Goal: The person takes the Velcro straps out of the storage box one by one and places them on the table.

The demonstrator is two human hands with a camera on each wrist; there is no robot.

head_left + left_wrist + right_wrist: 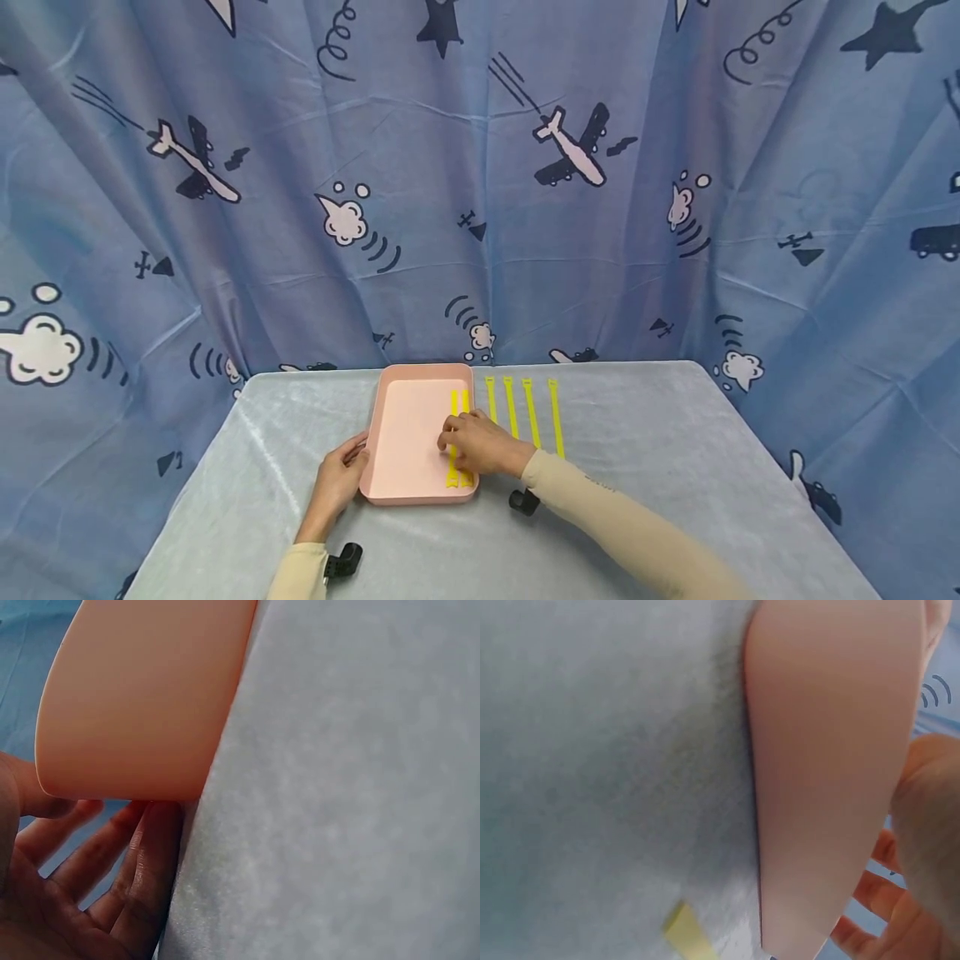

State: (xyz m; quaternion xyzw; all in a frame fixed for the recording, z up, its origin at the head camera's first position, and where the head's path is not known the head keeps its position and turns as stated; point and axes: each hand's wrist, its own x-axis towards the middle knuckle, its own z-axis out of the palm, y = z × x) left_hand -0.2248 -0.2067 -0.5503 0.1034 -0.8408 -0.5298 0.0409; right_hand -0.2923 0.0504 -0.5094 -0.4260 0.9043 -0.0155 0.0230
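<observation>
A pink rectangular tray [408,417] lies on the table, its wall [142,697] large in the left wrist view. My left hand [339,479] holds the tray's left edge, thumb and fingers at the rim. Two long, thin yellow strips [453,408] with notched near ends lie side by side along the inside right of the tray. Over them my right hand [483,442] reaches across the right rim, fingers bent downward at the strips. The tray wall [832,765] hides its fingertips in the right wrist view, so I cannot tell whether they pinch a strip.
Several more yellow strips [556,417] lie in a row on the grey cloth-covered table [660,467], right of the tray; my right hand and forearm partly cover some. Behind the table's far edge hangs a blue patterned curtain [420,192].
</observation>
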